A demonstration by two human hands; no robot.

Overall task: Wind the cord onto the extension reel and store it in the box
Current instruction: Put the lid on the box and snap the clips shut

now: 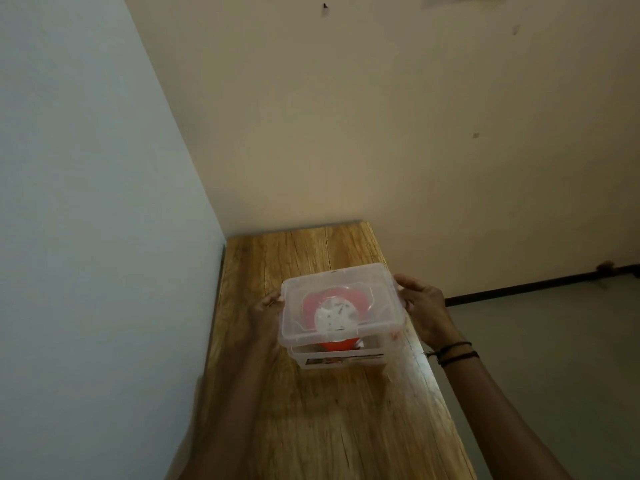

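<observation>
A clear plastic box (367, 360) with its clear lid (374, 282) on stands on the wooden table (329, 427). Inside, seen through the lid, lies the red extension reel (337, 345) with a white round face. My left hand (266, 315) grips the box's left side at the lid rim. My right hand (424, 310) grips the right side at the lid rim. The cord cannot be made out through the plastic.
The table is narrow and runs into a corner. A pale wall (86, 202) borders its left edge and a cream wall (381, 133) stands behind it. The table's right edge drops to the floor (554, 375), where a dark skirting strip runs along the wall.
</observation>
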